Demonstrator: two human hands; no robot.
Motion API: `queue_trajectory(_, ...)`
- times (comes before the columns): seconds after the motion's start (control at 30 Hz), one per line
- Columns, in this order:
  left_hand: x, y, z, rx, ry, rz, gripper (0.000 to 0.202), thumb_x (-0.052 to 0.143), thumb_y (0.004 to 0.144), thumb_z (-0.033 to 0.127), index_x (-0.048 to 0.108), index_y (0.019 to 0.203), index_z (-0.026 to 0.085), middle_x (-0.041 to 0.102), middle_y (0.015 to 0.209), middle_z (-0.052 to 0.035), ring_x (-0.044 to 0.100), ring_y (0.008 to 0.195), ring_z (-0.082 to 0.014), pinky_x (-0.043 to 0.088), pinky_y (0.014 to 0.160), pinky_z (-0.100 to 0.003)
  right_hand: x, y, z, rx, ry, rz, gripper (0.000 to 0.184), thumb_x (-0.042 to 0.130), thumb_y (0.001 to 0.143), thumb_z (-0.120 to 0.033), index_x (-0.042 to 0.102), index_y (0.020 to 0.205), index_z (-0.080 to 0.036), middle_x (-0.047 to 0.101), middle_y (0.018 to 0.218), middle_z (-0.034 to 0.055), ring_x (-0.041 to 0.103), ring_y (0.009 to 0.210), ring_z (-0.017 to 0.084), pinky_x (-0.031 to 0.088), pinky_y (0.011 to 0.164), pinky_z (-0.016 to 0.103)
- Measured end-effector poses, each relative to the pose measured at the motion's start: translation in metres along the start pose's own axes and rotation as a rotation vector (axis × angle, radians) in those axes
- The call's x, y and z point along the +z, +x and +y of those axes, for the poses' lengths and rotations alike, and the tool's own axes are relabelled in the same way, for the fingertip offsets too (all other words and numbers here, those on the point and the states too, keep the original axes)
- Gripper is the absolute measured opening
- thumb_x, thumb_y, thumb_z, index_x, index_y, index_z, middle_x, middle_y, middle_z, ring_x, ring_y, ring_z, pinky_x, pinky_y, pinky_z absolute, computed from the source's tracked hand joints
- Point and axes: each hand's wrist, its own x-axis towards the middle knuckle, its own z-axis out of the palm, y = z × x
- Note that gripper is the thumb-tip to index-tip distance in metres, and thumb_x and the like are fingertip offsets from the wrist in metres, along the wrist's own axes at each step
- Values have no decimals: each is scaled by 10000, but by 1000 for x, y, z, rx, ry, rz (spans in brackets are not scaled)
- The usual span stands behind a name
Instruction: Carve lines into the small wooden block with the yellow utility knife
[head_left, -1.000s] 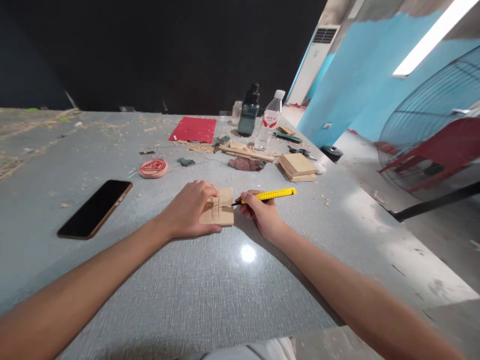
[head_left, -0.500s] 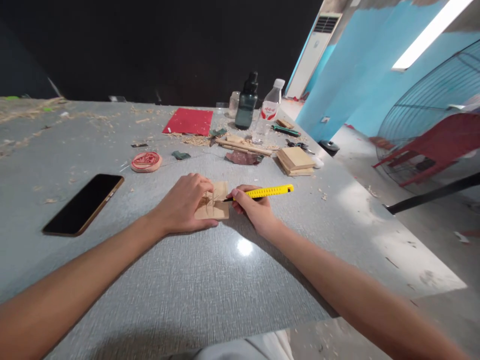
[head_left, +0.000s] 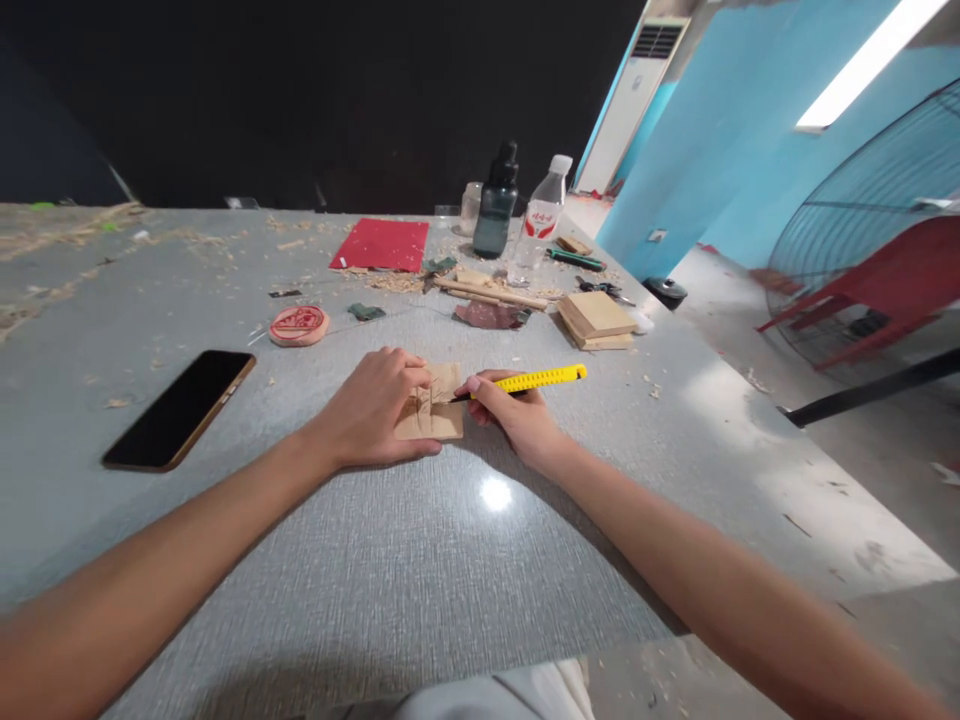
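Note:
A small square wooden block [head_left: 444,424] with lines cut into its face lies flat on the grey table [head_left: 360,580]. My left hand [head_left: 379,405] grips its left side, the thumb along the near edge and the fingers bent over the top. From the right, my right hand [head_left: 517,415] holds a yellow utility knife [head_left: 544,379] like a pen. The knife's tip meets the wood near the block's right side, and its handle points out to the right. Part of the carved face is hidden under my left fingers.
Left lies a phone [head_left: 180,410], with a round red carved piece [head_left: 298,325] beyond it. Farther back are a red sheet [head_left: 381,245], a dark bottle [head_left: 495,210], a clear bottle [head_left: 540,225], wooden sticks [head_left: 491,292], shavings, and stacked wooden blocks [head_left: 598,318] at right.
The whole view has shifted slightly, so things sit a little farther right. Both hands keep their grips, and the knife has barely moved against the wooden block.

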Motion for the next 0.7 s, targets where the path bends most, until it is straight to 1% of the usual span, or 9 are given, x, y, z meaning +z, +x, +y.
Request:
queue_trajectory(0.07, 0, 0, 0, 8, -3, 8, 757, 707, 828, 859, 566, 1245, 243, 660, 1251, -138, 621, 1070, -344, 479, 881, -520, 0, -1, -1, -5, -2, 7, 370, 824, 821, -549, 736, 696, -212, 601, 645, 10, 510, 613, 146, 386, 578, 305)
queue_trajectory(0.17, 0, -1, 0, 18, -5, 20, 759, 705, 829, 864, 543, 1230, 240, 663, 1276, -142, 631, 1086, -344, 483, 887, -520, -2, -1, -2, -6, -2, 39, 359, 817, 833, -505, 693, 662, -214, 556, 609, -10, 455, 581, 131, 325, 554, 301)
queue_trajectory(0.23, 0, -1, -1, 19, -10, 22, 753, 707, 828, 863, 538, 1218, 241, 667, 1282, -140, 636, 1086, -342, 484, 886, -517, -3, -1, -3, 1, 1, 45, 334, 825, 829, -483, 696, 681, -213, 546, 600, -19, 433, 567, 124, 296, 545, 300)
queue_trajectory(0.3, 1, -1, -1, 17, -16, 18, 755, 709, 822, 868, 538, 1213, 245, 672, 1271, -134, 638, 1079, -341, 485, 881, -514, -4, -2, -4, 2, 5, 38, 305, 846, 817, -486, 724, 750, -215, 553, 616, -25, 431, 570, 123, 287, 543, 297)
queue_trajectory(0.37, 1, -1, -2, 16, -22, 12, 763, 710, 818, 873, 537, 1219, 247, 673, 1265, -133, 638, 1081, -343, 483, 880, -515, -4, -3, -5, -11, 28, 20, 314, 882, 790, -501, 747, 861, -227, 559, 666, -36, 428, 579, 119, 287, 539, 289)
queue_trajectory(0.47, 1, -1, -2, 21, -29, 7, 762, 705, 830, 868, 532, 1228, 242, 669, 1273, -138, 636, 1091, -350, 480, 885, -519, -5, -5, -6, -34, 116, 11, 434, 934, 743, -518, 712, 1019, -268, 546, 779, -57, 424, 588, 102, 279, 522, 272)
queue_trajectory(0.53, 1, -1, -2, 28, -34, 5, 760, 695, 838, 869, 529, 1222, 235, 667, 1274, -142, 635, 1088, -350, 479, 885, -519, -7, -6, -6, -29, 176, 26, 482, 939, 743, -529, 665, 1061, -291, 521, 819, -66, 429, 594, 95, 275, 511, 261)
queue_trajectory(0.6, 1, -1, -2, 29, -38, 5, 763, 684, 842, 875, 529, 1217, 228, 667, 1272, -145, 634, 1085, -349, 480, 885, -517, -10, -7, -8, -21, 216, 42, 491, 935, 758, -525, 630, 1075, -307, 501, 831, -69, 432, 604, 95, 277, 507, 252)
queue_trajectory(0.7, 1, -1, -2, 24, -42, 3, 767, 677, 848, 875, 535, 1224, 222, 666, 1270, -146, 633, 1092, -346, 478, 885, -509, -13, -9, -13, -33, 232, 76, 526, 970, 734, -467, 613, 1094, -326, 515, 889, -61, 447, 638, 94, 313, 525, 240)
